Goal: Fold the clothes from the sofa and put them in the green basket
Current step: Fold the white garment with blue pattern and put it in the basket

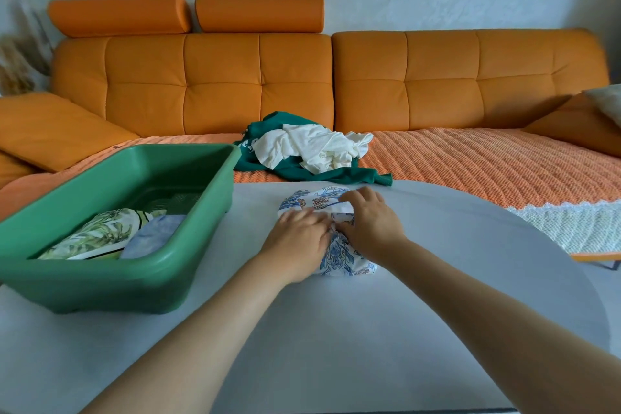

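Floral garment (341,257), white w/ blue and red print, sits bunched into a small part-folded bundle on grey table (437,279), directly under both hands. Left hand (297,237) lies on its left side, fingers fairly straight and together, pressing flat on the cloth. Right hand (369,223) is just beside it, touching or nearly so, fingers bent over a fold at the bundle's far edge; whether it pinches the fabric or only pushes down can't be told, thumb hidden. Green basket (100,282) stands on the table to the left of the left hand, near but apart from it, w/ a folded leaf-print piece (97,235) and a folded pale blue piece (154,235) inside, side by side. Beyond the hands, on the orange sofa (221,84), a dark green garment (302,173) lies crumpled w/ a white garment (312,148) heaped on top, both on the woven orange throw (470,161) covering the seat.
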Demonstrator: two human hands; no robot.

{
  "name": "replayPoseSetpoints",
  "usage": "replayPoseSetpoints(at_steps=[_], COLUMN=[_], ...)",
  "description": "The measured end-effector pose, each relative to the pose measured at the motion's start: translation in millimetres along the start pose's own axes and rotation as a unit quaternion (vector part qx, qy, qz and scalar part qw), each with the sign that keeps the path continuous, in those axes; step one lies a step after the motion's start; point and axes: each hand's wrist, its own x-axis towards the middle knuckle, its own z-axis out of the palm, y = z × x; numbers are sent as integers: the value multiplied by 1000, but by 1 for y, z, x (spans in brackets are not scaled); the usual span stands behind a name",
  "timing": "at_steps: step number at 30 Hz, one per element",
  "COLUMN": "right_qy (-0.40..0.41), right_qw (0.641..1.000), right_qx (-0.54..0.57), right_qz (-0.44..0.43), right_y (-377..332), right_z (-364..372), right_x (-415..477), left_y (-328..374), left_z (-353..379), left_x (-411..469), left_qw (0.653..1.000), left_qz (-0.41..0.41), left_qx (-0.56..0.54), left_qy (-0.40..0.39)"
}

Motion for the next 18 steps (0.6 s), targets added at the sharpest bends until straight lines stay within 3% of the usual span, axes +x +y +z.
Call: replayPoseSetpoints(at_steps=[2, 5, 7, 10, 14, 16, 18], right_qy=[40, -12, -52, -115, -168, -178, -166], right_qw=[991, 972, 958, 953, 964, 968, 975], right_qx=[-64, -32, -87, -168, -119, -86, -58], right_qz=[-109, -232, -267, -224, -170, -153, -134], right_y=[-8, -12, -5, 10, 19, 21, 19], right_z=[-4, 0, 6, 8, 9, 11, 13], right_x=[-2, -15, -26, -27, -21, -19, -16], left_y=[-4, -12, -22, -35, -40, -40, -37], left_z=[11, 17, 22, 29, 28, 25, 16], left_x=[-1, 1, -2, -9, -8, -7, -9], left_qw=[999, 994, 984, 978, 977, 983, 993], left_qz=[-20, -34, -78, -112, -151, -157, -98], left_qx=[6, -97, -152, -147, -107, -65, -65], left_qy=[-45, -32, -55, -93, -108, -67, 24])
